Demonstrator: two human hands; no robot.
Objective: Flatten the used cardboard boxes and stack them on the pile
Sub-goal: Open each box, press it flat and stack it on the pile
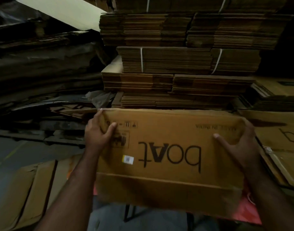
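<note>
Two hands hold one flattened cardboard box (pixel 169 157), near and centre, its print upside down. Left hand (pixel 98 134) grips its far-left corner, thumb on top; right hand (pixel 238 145) clasps the right edge. Strapped cardboard stacks (pixel 181 60) rise just beyond.

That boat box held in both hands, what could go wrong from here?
The cardboard box is held only at its ends, by the left hand and the right hand, so it may sag or slip. The bundled stacks behind rise high, so a hard push might shift them. Loose flattened cardboard lies beside it and could slide.
</note>
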